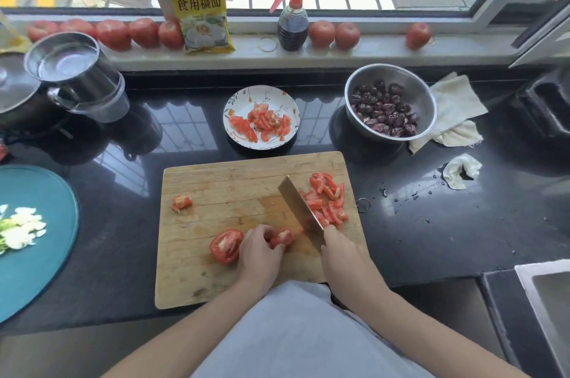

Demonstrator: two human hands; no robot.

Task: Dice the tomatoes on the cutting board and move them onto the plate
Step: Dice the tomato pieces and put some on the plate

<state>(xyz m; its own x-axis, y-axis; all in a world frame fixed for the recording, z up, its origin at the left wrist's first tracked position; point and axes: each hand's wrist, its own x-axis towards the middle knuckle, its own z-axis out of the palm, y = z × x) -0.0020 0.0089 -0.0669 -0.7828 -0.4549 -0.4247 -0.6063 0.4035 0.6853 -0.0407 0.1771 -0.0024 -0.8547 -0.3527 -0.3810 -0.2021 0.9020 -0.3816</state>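
A wooden cutting board (pixel 222 180) lies on the dark counter. My left hand (pixel 259 249) presses down on a tomatoes piece (pixel 282 237) near the board's front. A cut tomato half (pixel 226 245) lies just left of that hand, cut face up. My right hand (pixel 342 249) grips the handle of a cleaver (pixel 300 208), whose blade angles up and left beside the held piece. A pile of diced tomato (pixel 328 200) sits right of the blade. One small chunk (pixel 182 202) lies at the board's left. The patterned plate (pixel 236 101) behind the board holds diced tomato (pixel 263 121).
A steel bowl of dark dried fruit (pixel 390 103) stands right of the plate, with cloths (pixel 456 106) beside it. A teal plate (pixel 40 192) with chopped white vegetable lies at left. A steel pot (pixel 71 66), spray bottle (pixel 291 23), yellow packet (pixel 202 10) and whole tomatoes (pixel 114 34) line the back.
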